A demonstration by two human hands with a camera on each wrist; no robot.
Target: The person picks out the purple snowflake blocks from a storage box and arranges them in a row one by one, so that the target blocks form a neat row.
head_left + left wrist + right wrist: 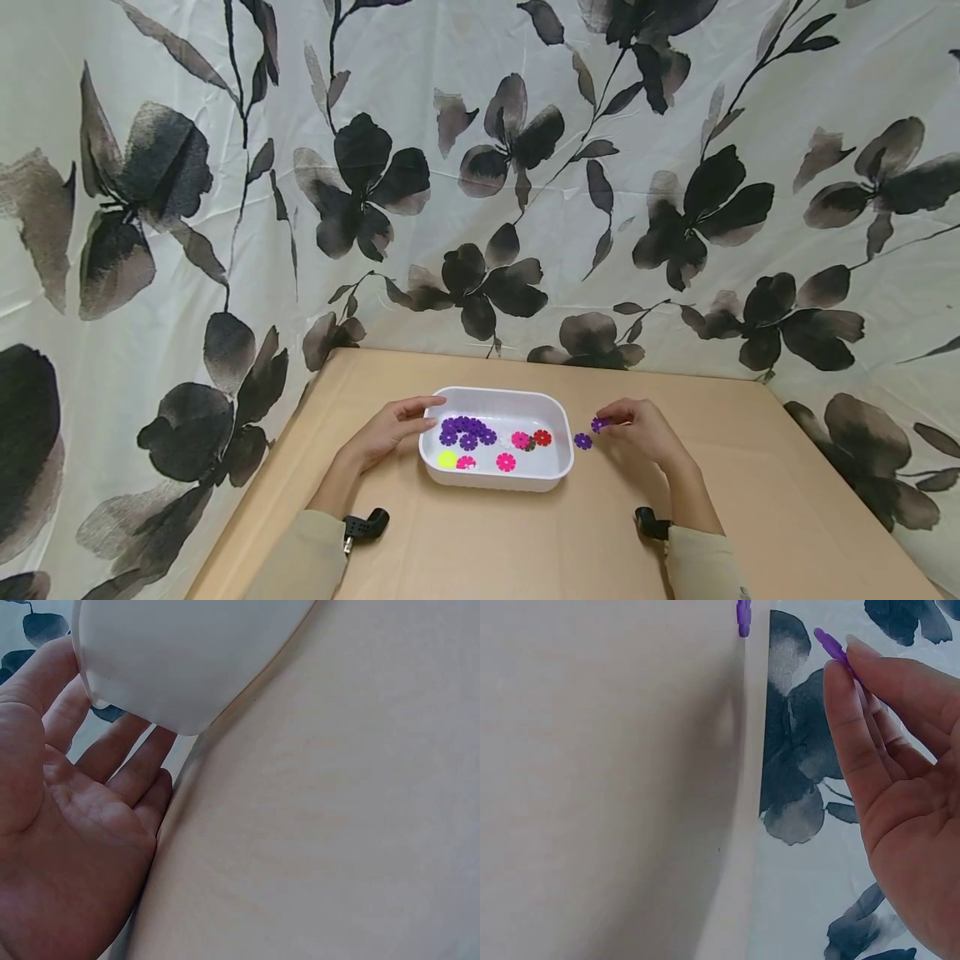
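Observation:
A white plastic tray (pixel 501 480) holds small notched flower-shaped discs: a cluster of purple discs (pixel 467 432) at left, pink discs (pixel 506 462), a red disc (pixel 542 437), a yellow one (pixel 447 459) and a partly hidden dark one. My left hand (pixel 388 432) grips the tray's left end; in the left wrist view its fingers (pixel 124 750) reach round the white wall. Between thumb and fingertips my right hand (pixel 641 429) pinches a purple flower disc (pixel 829 643), right of the tray. Beside it another purple flower disc (pixel 582 441) lies on the table.
The tan table (pixel 480 550) has its far edge against a white cloth (pixel 480 217) printed with dark flowers. Black wrist bands (pixel 366 526) show at both sleeves.

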